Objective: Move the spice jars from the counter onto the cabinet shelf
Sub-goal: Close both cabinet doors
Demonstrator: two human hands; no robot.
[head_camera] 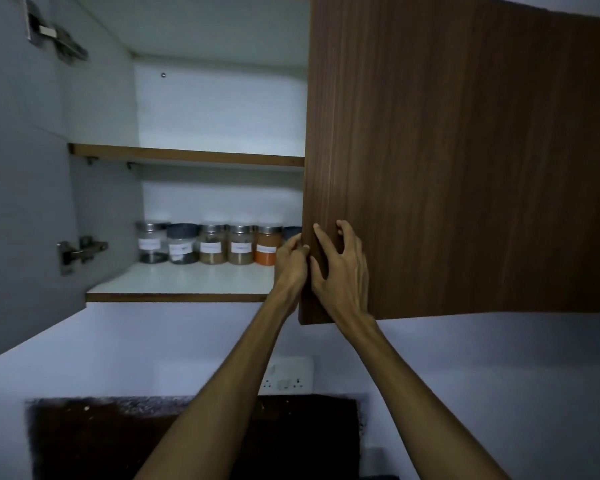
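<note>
Head view, looking up: the biggest thing before you is the brown wood-grain cabinet door [465, 161], filling the frame from 12 to 3 o'clock, its free edge running down the middle. At 9 o'clock hangs the other door [21, 202], grey on its inner face and swung wide, with two metal hinges, the lower hinge [80, 252] plain to see. Between the doors the white cabinet interior shows, with an upper shelf [187, 155] and, below it, the lower shelf [181, 282] just left of centre. On that lower shelf, toward its back, the spice jars [212, 244] stand upright in a row, side by side, with metal lids and white labels too blurred to read; the orange-filled jar [266, 245] is at the right end of the ones fully seen, and one more lid peeks out at the brown door's edge. Your right hand [340, 268] lies on the brown door's outer face near its lower free edge, grip spread, fingertips bent against the wood. Your left hand [291, 261] is just beside it, grip curled round that same door edge from the inner side. At 6 o'clock sit a dark worktop [101, 441] and a white wall socket [288, 375].
</note>
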